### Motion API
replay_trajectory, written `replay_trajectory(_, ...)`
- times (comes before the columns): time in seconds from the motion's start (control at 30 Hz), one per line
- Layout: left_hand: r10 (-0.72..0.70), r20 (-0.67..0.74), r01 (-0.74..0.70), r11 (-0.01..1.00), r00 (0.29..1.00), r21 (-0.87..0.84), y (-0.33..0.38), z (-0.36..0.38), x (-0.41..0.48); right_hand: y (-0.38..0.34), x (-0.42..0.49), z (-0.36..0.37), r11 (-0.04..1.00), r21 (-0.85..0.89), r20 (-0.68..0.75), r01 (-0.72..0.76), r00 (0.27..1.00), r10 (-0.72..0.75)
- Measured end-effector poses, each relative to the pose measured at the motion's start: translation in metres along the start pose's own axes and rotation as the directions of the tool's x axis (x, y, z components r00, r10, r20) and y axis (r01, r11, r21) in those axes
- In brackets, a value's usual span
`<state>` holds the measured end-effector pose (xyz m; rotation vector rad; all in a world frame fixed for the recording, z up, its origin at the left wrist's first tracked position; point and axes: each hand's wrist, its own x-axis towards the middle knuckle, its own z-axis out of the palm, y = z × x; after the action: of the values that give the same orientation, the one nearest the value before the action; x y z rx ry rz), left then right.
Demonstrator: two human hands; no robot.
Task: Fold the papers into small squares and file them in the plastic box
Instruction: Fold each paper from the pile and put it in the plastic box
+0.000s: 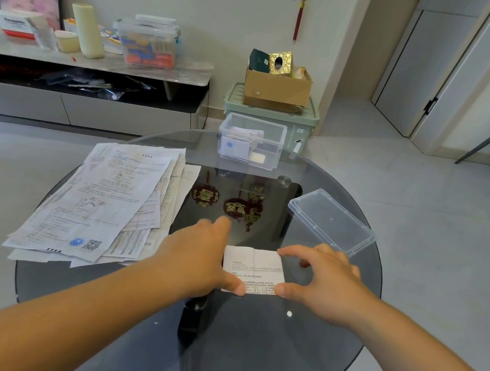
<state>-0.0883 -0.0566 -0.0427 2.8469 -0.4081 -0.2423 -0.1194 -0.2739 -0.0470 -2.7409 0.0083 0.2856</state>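
Two grips on folded paper: left hand flat, right hand pinch; print illegible.

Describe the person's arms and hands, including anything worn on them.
The left arm and right arm are bare from the frame's edge to the wrists, and no sleeves show. The left hand and right hand are bare too: no gloves, and no watch, bracelet or ring in view.
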Motion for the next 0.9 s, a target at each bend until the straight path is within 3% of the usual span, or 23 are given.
replay_trajectory(0.07,0.129,-0.012,-0.129,0.99,0.992,-0.063,-0.003,0.001,0.001,-0.002,-0.001,0.001,0.999,0.021,-0.012,0.031,0.999,-0.031)
replay_trajectory(0.13,0.232,0.07,-0.219,0.964,0.97,-0.152,-0.004,-0.001,0.0,-0.004,-0.004,0.002,0.996,0.049,-0.054,0.08,0.996,-0.078)
replay_trajectory(0.27,0.254,0.151,-0.225,0.957,0.955,-0.184,-0.004,-0.001,0.001,-0.009,-0.014,0.009,0.958,0.0,-0.148,0.287,0.947,-0.284)
replay_trajectory(0.37,0.208,0.186,-0.175,0.968,0.96,-0.179,-0.002,-0.003,0.002,-0.015,-0.023,0.02,0.909,0.019,-0.106,0.415,0.905,-0.411)
replay_trajectory(0.53,0.091,0.22,-0.016,0.947,0.971,-0.322,0.0,-0.013,0.002,-0.016,-0.027,0.022,0.898,-0.045,-0.04,0.437,0.898,-0.439)
replay_trajectory(0.67,0.031,0.317,0.165,0.804,0.948,-0.572,-0.003,-0.021,0.001,-0.019,-0.028,0.023,0.899,-0.066,-0.058,0.433,0.898,-0.437)
replay_trajectory(0.8,0.096,0.48,0.345,0.575,0.872,-0.742,-0.004,-0.031,-0.004,-0.021,-0.031,0.025,0.899,-0.08,-0.13,0.431,0.89,-0.438)
replay_trajectory(0.9,0.2,0.512,0.27,0.662,0.835,-0.699,-0.008,-0.032,-0.009,-0.021,-0.029,0.024,0.91,-0.02,-0.183,0.414,0.893,-0.41)
